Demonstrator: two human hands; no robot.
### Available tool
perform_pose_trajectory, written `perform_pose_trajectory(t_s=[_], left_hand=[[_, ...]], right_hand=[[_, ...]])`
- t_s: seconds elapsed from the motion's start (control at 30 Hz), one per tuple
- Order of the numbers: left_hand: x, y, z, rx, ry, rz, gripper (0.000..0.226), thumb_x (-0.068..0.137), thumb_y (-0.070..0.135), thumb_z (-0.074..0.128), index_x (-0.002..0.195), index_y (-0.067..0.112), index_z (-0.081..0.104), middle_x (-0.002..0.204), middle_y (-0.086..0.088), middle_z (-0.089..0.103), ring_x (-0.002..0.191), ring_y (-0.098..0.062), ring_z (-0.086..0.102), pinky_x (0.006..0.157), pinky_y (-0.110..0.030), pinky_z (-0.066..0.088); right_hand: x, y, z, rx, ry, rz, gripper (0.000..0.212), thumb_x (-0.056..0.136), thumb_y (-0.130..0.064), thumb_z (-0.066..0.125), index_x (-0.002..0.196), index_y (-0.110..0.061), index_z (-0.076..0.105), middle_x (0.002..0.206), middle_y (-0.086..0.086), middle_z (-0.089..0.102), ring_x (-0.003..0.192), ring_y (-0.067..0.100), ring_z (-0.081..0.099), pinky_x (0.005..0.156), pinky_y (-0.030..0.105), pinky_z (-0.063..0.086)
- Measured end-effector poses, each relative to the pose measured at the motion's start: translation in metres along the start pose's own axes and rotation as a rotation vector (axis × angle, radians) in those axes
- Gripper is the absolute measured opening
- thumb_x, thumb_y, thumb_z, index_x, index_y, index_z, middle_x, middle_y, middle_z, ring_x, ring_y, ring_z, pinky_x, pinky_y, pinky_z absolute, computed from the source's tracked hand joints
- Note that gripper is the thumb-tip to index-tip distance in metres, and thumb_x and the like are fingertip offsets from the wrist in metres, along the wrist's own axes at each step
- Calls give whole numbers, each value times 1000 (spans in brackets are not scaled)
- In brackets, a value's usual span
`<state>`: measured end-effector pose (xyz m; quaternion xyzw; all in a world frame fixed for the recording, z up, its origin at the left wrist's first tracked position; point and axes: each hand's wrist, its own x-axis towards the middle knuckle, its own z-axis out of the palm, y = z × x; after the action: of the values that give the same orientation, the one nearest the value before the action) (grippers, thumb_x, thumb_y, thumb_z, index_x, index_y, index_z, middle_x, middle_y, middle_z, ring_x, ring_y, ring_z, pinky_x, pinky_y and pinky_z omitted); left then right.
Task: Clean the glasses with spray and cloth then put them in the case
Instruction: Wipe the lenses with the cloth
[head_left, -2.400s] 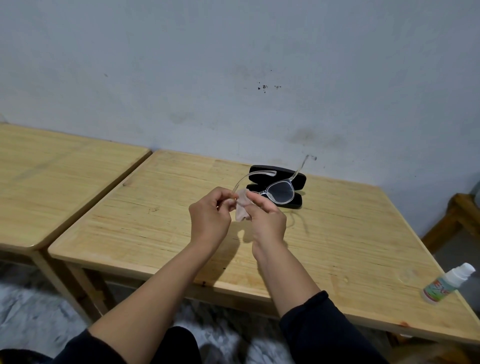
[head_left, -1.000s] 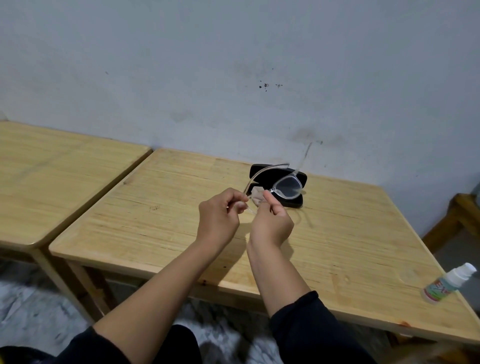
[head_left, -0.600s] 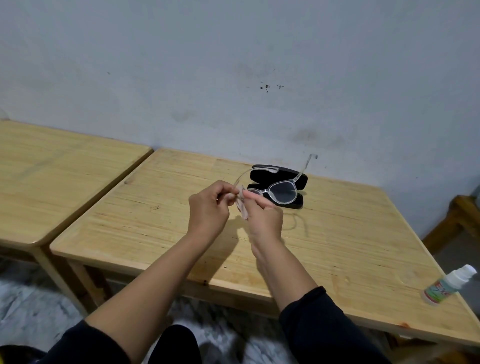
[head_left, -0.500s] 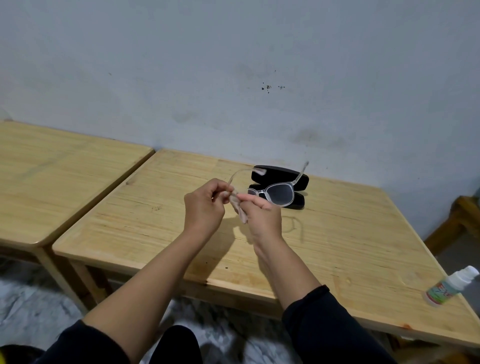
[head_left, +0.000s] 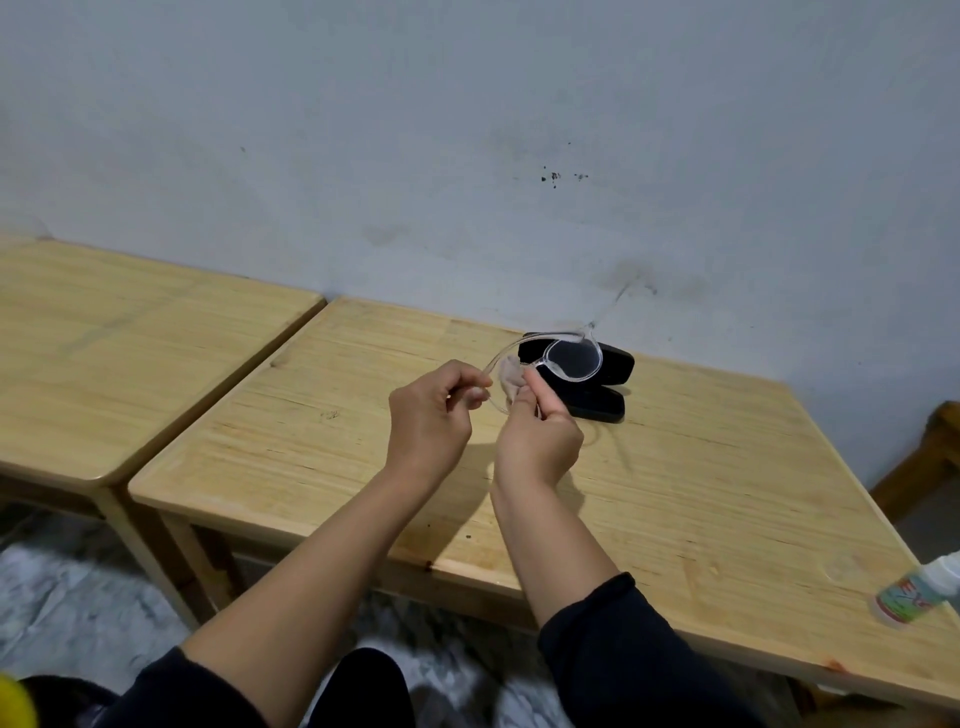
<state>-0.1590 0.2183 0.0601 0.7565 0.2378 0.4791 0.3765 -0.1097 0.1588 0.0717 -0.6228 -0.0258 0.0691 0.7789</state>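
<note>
Since half a second ago we have tipped the glasses (head_left: 571, 359) up and to the right, so the free lens now stands over the open black case (head_left: 597, 387) and one clear arm reaches toward the wall. Our left hand (head_left: 434, 415) pinches the near arm of the frame between thumb and fingertips. Our right hand (head_left: 537, 439) presses the small pale cloth (head_left: 511, 375) against the other lens, fingers closed on it. Both hands hover above the wooden table (head_left: 701, 493). The case lies behind them near the wall, and the spray bottle (head_left: 917, 590) lies well apart at the table's right edge
</note>
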Motion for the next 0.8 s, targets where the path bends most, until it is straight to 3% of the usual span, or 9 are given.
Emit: perform_pose_trajectory(t_s=[0.1, 0.23, 0.3, 0.4, 0.47, 0.6, 0.8], left_hand=[[-6, -2, 2, 4, -3, 13, 21, 80, -7, 60, 81, 13, 68, 71, 7, 68, 69, 5, 65, 61, -11, 51], [-7, -4, 0, -2, 3, 2, 22, 80, -5, 60, 80, 15, 68, 72, 9, 68, 70, 2, 67, 62, -14, 52], [-4, -5, -3, 1, 16, -1, 21, 80, -4, 61, 80, 15, 69, 72, 12, 67, 69, 3, 66, 62, -10, 50], [1, -7, -5, 2, 14, -9, 19, 81, -4, 61, 81, 13, 69, 73, 12, 66, 67, 8, 63, 62, -5, 47], [2, -7, -5, 15, 13, -30, 20, 81, -4, 60, 81, 14, 69, 72, 9, 67, 67, 5, 64, 62, -5, 46], [2, -5, 2, 10, 17, -51, 23, 82, -4, 58, 81, 17, 68, 73, 2, 70, 70, -2, 66, 62, -8, 48], [-5, -2, 4, 2, -8, -27, 22, 82, -7, 58, 82, 13, 68, 72, 7, 66, 68, 6, 65, 61, -6, 48]], right_hand=[[3, -2, 4, 61, -49, 57, 25, 91, -5, 54, 108, -15, 70, 108, -2, 70, 100, 9, 64, 85, 17, 46], [7, 1, 3, 92, -178, 117, 32, 88, 0, 57, 80, -27, 72, 107, 6, 71, 102, 17, 66, 94, 27, 51], [10, 0, -1, 97, -283, 149, 33, 88, 4, 55, 80, -24, 71, 98, 7, 72, 93, 16, 68, 83, 19, 54], [11, -6, -6, 76, -373, 171, 25, 86, 8, 54, 92, -11, 71, 67, 2, 67, 63, 7, 62, 60, 10, 52], [9, -8, -8, 28, -330, 141, 25, 85, 6, 56, 92, -12, 72, 56, -5, 65, 51, 1, 58, 54, 8, 47], [1, -2, -9, 48, -112, 45, 27, 85, -6, 62, 79, -31, 71, 86, -3, 74, 76, 6, 66, 61, 11, 47], [3, -3, -10, 113, -4, -31, 30, 87, -3, 60, 80, -32, 66, 63, -4, 58, 56, 9, 52, 51, 13, 45]])
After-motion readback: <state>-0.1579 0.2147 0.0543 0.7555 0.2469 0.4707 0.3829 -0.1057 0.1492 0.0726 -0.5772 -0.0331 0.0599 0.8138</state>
